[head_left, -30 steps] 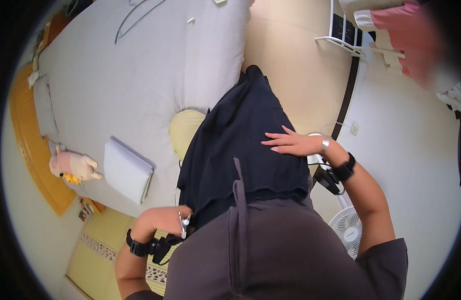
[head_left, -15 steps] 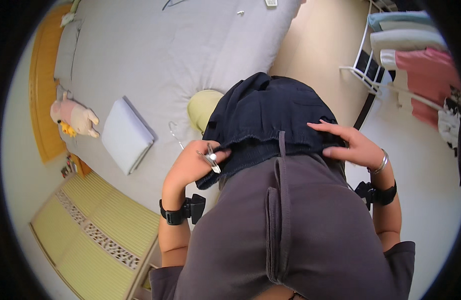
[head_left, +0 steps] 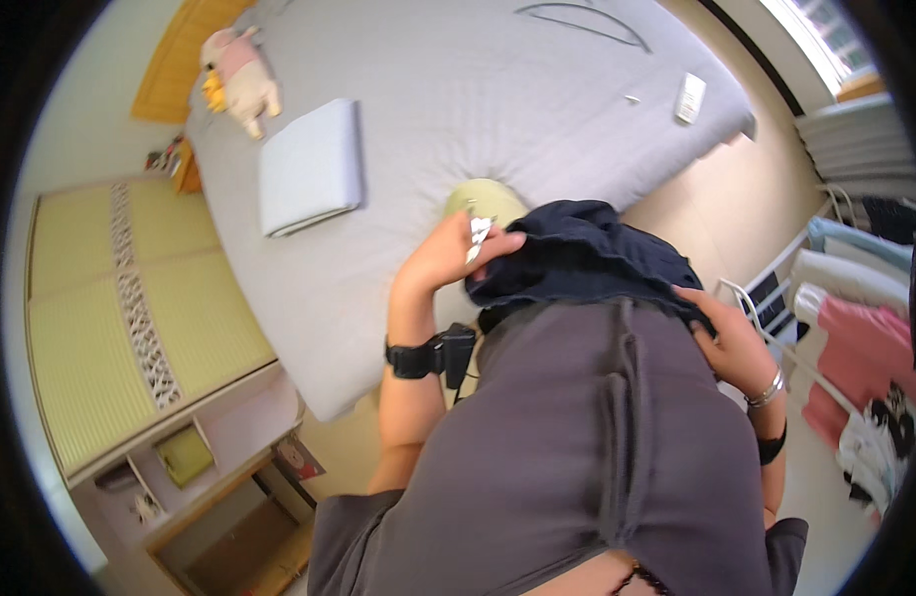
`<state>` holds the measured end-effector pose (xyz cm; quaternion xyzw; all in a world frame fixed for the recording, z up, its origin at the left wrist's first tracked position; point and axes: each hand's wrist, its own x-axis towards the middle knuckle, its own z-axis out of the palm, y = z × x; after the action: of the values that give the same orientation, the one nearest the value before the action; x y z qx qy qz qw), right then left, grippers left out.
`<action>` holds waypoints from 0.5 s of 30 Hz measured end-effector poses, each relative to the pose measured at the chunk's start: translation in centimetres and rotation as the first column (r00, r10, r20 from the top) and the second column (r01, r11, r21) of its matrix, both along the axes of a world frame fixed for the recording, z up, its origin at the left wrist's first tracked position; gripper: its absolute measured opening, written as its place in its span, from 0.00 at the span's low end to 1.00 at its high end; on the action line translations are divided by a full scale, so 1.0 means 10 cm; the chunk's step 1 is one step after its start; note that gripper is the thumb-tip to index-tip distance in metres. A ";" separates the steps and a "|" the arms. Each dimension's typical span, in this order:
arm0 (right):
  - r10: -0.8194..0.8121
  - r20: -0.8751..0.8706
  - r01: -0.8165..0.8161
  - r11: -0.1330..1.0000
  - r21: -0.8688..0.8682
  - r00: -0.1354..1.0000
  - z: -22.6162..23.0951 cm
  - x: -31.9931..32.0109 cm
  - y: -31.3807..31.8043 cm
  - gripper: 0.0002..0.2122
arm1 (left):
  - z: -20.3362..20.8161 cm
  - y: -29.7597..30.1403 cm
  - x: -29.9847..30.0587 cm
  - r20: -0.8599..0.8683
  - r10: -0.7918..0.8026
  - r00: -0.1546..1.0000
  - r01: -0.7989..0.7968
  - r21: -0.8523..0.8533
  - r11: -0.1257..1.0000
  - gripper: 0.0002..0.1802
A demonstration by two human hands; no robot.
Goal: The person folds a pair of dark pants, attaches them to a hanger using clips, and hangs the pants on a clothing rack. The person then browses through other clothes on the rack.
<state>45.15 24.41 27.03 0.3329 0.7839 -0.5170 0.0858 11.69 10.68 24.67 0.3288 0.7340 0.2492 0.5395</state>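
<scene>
A navy garment (head_left: pixel 597 253) with a gathered elastic waistband is held up in front of my waist; its lower part drops out of sight. My left hand (head_left: pixel 458 248) is closed at its left edge, thumb and fingers pinching the cloth. Against that hand is a shiny metal piece (head_left: pixel 480 233) that looks like a hanger's clip, mostly hidden by the fingers. At the right end of the waistband my right hand (head_left: pixel 733 343) grips the fabric, with some fingers behind it. A pale yellow-green rounded thing (head_left: pixel 485 199) shows just beyond the garment.
Ahead is a grey-sheeted bed (head_left: pixel 408 79) with a folded pale-blue pad (head_left: pixel 312 167), a plush toy (head_left: pixel 244 79), a dark hanger (head_left: pixel 592 20) and a white remote (head_left: pixel 690 98). A white rack (head_left: pixel 775 260) with clothes stands right. Left is a yellow-green cabinet (head_left: pixel 75 328).
My view has turned, so the bed and pad appear shifted. The garment's waistband has been raised, and my right hand has gone from spread fingers to closing on its right edge.
</scene>
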 end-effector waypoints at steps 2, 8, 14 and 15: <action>-0.031 0.092 0.025 0.997 0.066 0.995 0.01 -0.09 0.08 0.15 | -0.11 -0.05 -0.07 -0.110 0.179 0.978 -0.158 0.179 0.971 0.24; -0.119 -0.213 0.167 0.961 0.222 0.970 -0.33 -0.14 0.35 0.12 | -0.04 -0.08 -0.35 -0.319 0.366 0.874 -0.260 0.329 0.908 0.16; -0.171 -0.311 0.247 0.943 0.223 0.935 -0.47 -0.14 0.47 0.14 | -0.33 0.11 -0.15 -0.572 -0.043 0.819 0.252 0.293 0.922 0.37; -0.163 -0.353 0.252 0.942 0.220 0.921 -0.42 -0.15 0.53 0.14 | -0.38 0.22 -0.08 -0.588 -0.089 0.804 0.301 0.273 0.914 0.41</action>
<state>43.69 29.74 22.81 0.3319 0.8083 -0.4636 -0.1469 10.92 12.86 20.89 0.5537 0.7647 0.2108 0.2536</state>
